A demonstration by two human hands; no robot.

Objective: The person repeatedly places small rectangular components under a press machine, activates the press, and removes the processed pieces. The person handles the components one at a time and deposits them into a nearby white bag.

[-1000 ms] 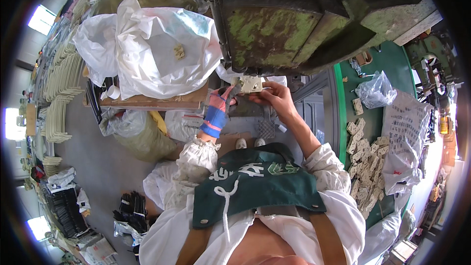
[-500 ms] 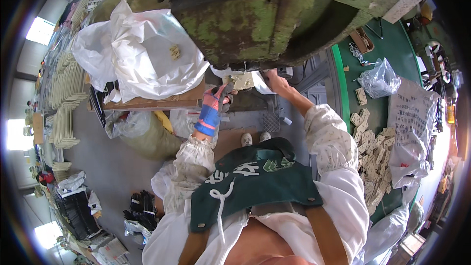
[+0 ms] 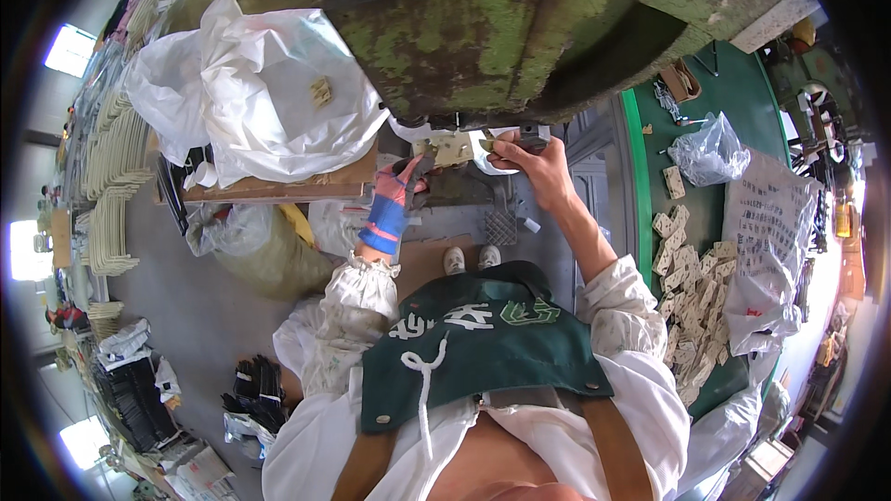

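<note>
Under the head of a worn green machine (image 3: 445,51) sits a cream plate with holes (image 3: 453,149). My left hand (image 3: 397,187), in a pink, blue and grey glove, grips the plate's left end with curled fingers. At the plate's right end is my bare right hand (image 3: 531,163), thumb and fingers pinched together. A small edge shows at those fingertips, too small to name. White sheeting lies behind and beside the plate, and the machine's overhang hides what is further back.
On the left bench lies a white plastic bag (image 3: 278,111) with a small cream piece (image 3: 320,91) on it. A green table (image 3: 733,93) at right carries a heap of cream plates (image 3: 691,306) and a clear bag (image 3: 710,153). A foot pedal (image 3: 499,225) is below.
My right hand has come back from under the machine and turned, its pinched fingers now showing beside the plate. My left hand stays at the plate's left end.
</note>
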